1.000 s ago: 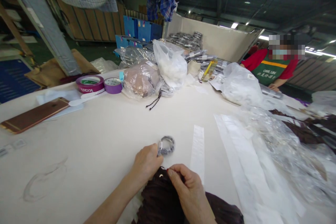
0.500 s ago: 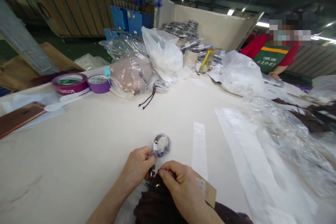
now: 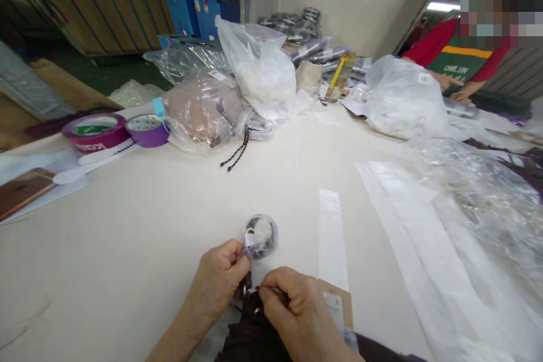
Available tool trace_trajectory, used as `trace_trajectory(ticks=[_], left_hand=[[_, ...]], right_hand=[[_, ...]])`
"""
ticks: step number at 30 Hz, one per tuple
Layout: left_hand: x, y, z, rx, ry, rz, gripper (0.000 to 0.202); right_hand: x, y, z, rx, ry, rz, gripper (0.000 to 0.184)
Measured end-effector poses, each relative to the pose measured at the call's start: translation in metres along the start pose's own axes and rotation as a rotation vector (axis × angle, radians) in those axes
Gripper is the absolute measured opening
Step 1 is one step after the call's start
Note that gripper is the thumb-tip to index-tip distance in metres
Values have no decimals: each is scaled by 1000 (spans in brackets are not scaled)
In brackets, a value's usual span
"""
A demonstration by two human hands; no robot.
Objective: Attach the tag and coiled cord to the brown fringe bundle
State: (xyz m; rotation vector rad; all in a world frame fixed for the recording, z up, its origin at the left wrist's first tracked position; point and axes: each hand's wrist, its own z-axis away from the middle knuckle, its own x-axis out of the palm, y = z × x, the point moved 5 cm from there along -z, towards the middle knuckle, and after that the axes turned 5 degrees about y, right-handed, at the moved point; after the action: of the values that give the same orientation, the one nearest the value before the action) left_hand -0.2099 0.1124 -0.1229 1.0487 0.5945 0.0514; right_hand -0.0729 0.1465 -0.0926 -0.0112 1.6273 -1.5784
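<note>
My left hand [image 3: 219, 278] is closed in a pinch on the neck of a small clear plastic bag [image 3: 261, 237]. Inside it show a dark coil and a white label. Just below these fingers hangs a dark brown strap with a metal ring. My right hand [image 3: 299, 308] pinches a thin white string beside that ring; its fingertips hide most of it. Beneath both hands lies gathered dark brown fabric [image 3: 246, 342] with a metal eyelet, at the bottom edge. A brown card tag [image 3: 347, 308] with a white label sticks out behind my right hand.
Purple tape rolls [image 3: 150, 131] and a phone [image 3: 25, 192] lie at left. Bagged goods [image 3: 203, 110] and a stuffed white plastic bag [image 3: 263, 68] stand at the back. White strips [image 3: 333, 232] and loose clear plastic [image 3: 479, 198] cover the right. A co-worker [image 3: 462, 62] stands at far right.
The view has tilted down slightly and shifted. Both hands keep their pinches with little movement. More of the ring and the white string shows between them. The co-worker's hands have shifted.
</note>
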Motion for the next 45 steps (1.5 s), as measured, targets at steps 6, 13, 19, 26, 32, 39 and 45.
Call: trace_trajectory(ticks=[6,13,19,26,32,39,45], left_hand=[[-2,1,0,15,8,-13,25],[2,1,0,5,-24,15,23],[3,4,1,32,-6,-3,18],[6,9,0,102,-3,5,12],[-10,19,7,167,-86,-18,22],[-22,11,33,207,-191,-250,11],[-9,9,37,212,-181,-297,14]], right_hand=[[2,-1,1,2,17,-16,18],[4,5,0,12,-9,-26,20],[6,0,-1,-104,-16,57,20],[13,-4,2,-282,-56,205,20],[12,0,1,-306,-67,260,24],[12,4,2,-312,-51,266,36],[12,2,2,-313,-50,267,33]])
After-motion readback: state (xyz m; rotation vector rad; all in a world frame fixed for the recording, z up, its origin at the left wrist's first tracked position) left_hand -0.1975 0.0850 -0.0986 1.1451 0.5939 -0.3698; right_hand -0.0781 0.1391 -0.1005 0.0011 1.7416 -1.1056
